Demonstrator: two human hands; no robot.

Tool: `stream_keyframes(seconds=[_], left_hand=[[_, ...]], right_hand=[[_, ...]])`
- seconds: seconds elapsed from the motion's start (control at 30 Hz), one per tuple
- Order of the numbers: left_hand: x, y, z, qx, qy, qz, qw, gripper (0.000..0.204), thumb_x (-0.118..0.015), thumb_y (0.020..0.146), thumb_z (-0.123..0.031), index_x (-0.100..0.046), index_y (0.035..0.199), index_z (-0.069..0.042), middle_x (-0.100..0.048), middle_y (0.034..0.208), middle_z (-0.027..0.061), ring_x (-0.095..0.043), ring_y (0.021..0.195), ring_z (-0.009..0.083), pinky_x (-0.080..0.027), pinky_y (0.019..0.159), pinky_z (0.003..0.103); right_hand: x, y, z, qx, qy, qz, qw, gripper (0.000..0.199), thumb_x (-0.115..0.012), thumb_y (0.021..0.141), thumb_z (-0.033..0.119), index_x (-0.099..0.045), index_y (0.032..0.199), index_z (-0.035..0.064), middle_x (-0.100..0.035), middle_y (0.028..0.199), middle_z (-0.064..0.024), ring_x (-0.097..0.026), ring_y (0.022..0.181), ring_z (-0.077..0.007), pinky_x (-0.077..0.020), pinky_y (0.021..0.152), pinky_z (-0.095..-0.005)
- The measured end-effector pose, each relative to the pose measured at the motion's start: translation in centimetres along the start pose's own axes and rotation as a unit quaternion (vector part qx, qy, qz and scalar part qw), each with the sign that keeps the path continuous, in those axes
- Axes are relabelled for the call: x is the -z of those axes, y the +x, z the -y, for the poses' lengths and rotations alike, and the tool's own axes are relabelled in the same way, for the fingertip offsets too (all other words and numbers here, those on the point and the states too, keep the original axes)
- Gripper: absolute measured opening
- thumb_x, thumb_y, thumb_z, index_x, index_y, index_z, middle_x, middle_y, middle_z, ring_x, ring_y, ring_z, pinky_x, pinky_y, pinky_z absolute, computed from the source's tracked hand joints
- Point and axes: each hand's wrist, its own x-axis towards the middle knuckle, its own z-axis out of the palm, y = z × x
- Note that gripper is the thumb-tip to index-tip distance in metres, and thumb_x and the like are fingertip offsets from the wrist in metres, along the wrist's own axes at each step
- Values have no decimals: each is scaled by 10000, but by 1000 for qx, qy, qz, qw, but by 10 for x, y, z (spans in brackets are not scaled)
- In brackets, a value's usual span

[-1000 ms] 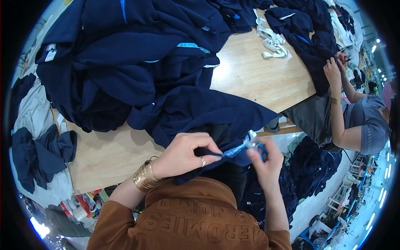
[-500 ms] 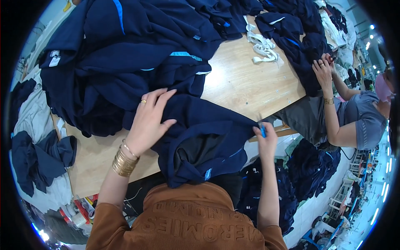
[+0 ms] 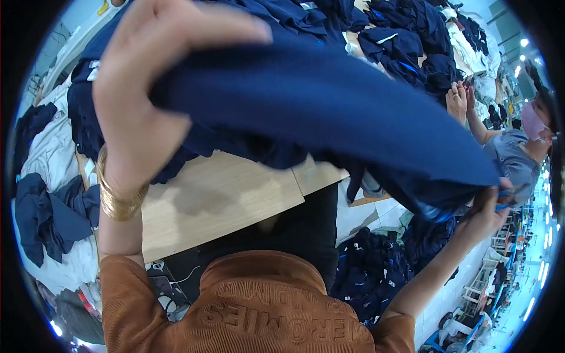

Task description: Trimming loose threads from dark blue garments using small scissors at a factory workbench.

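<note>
L hand (image 3: 132, 100), blurred, at L end of long dark-navy cloth garment (image 3: 329, 109); fingers bent round it, can't tell if pinching. Garment's stretched in air betw. hands, above pale wood-grain surface (image 3: 235, 191). R hand (image 3: 479, 220): fingers pinching garment's R end. Step's prob. spreading/turning garment; next move calls for secure grip, both ends.

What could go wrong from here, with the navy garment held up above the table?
The right grip holds one end of the navy garment beside what looks like a small blue-handled tool, which might snag the cloth. The left grip is blurred and its hold hard to judge; the other end might slip. The raised garment hides part of the table, so things behind it might be caught unseen.
</note>
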Motion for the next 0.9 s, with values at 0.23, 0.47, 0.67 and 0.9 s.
stream_keyframes(seconds=[0.23, 0.47, 0.67, 0.9], left_hand=[[-80, -148, -26, 233, -153, 387, 879, 534, -611, 623, 54, -598, 1123, -133, -447, 924, 94, -556, 858, 257, -488, 724, 362], [-69, -179, -27, 340, -166, 435, 817, 558, -734, 719, -219, -535, 1231, -119, -531, 1199, 202, -634, 821, 313, -479, 852, 405], [-64, -164, -30, 416, -223, 458, 753, 369, -692, 792, -166, -603, 1133, -58, -649, 991, 126, -649, 716, 203, -512, 679, 306], [-39, -161, -24, 422, -131, 40, 896, 150, -647, 802, 44, -673, 927, -33, -600, 749, 30, -531, 606, 80, -395, 518, 192]], right_hand=[[71, -135, -71, -219, -294, 456, 811, 177, -715, 695, 45, -589, 813, 10, -592, 727, -48, -550, 692, -116, -445, 657, -261], [95, -149, -73, -305, -344, 599, 656, 220, -738, 727, 179, -642, 871, 43, -641, 740, -134, -633, 686, -278, -476, 638, -327], [65, -133, -78, -351, -366, 478, 717, 105, -581, 847, 104, -646, 913, 54, -606, 650, -85, -593, 607, -141, -437, 566, -275], [16, -141, -65, -281, -261, 417, 824, 103, -601, 858, 64, -666, 930, 30, -556, 658, -7, -504, 605, -61, -400, 568, -220]])
